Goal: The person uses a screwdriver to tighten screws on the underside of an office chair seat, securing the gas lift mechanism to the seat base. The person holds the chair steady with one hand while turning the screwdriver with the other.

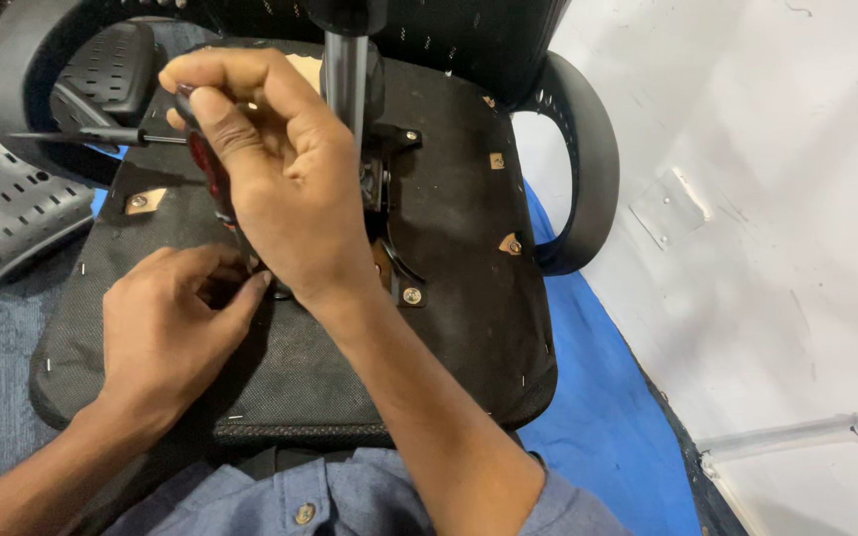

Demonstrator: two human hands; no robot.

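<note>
- The office chair lies upside down, so the underside of its seat [429, 328] faces up and the fasteners can be reached from above.
- The right hand [280, 189] is closed around the red handle of a screwdriver [213, 174], thumb laid along the top. The tool stands nearly upright, which sets its shaft in line with a fastener on the seat underside. The tip is hidden behind the hand.
- The left hand [166, 328] rests on the black fabric just beside the foot of the screwdriver. Its thumb and forefinger are pinched together at that spot, probably to steady the tip or a small part. What lies between them cannot be seen.
- The metal mounting plate [389, 189] sits at the centre of the seat underside, touching it, with the grey gas column [347, 74] rising from it toward the camera.
- A silver bolt [411, 295] shows at the near corner of the plate, close to the right wrist.
- The black armrest [588, 159] curves off the right edge of the seat, above a blue mat [608, 417] that keeps the chair off the floor.
- A second, long thin screwdriver [81, 136] lies to the left, near the other armrest, within reach.
</note>
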